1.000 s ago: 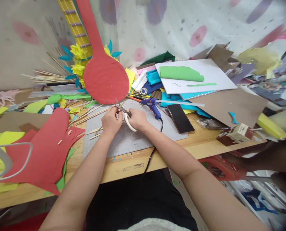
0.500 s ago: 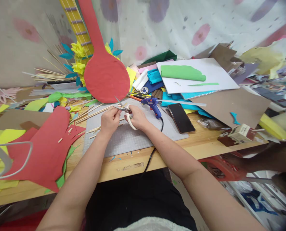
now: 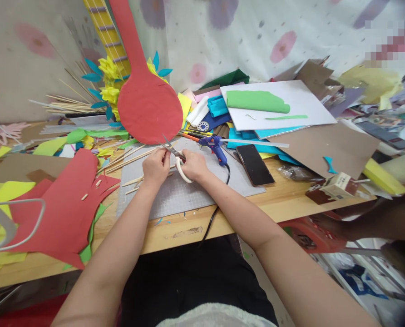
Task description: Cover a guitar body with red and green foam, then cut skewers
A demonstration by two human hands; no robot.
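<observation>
My right hand [image 3: 195, 165] is closed around the white handles of a pair of scissors [image 3: 180, 165]. The scissors' metal blades are parted and point up and left, close by my left fingertips. My left hand [image 3: 156, 166] is closed in a pinch on a thin wooden stick, mostly hidden by the fingers and blades. Both hands are over a grey cutting mat [image 3: 168, 200]. More wooden sticks [image 3: 131, 156] lie beside and beneath my left hand. Just beyond the blades stands a red, round-bodied, long-necked paper-covered shape [image 3: 150, 106].
A blue glue gun [image 3: 213, 146] with a black cord and a phone [image 3: 255, 165] lie right of my hands. Red paper [image 3: 57, 204] with small stick pieces covers the left side. A white board [image 3: 277, 122] holds green paper. Farther right are a drink carton [image 3: 333, 187] and another person's arm [image 3: 376, 218].
The scissor blades have turned slightly and sit closer to my left fingers. Both hands stay in nearly the same place; the whole view has shifted a little.
</observation>
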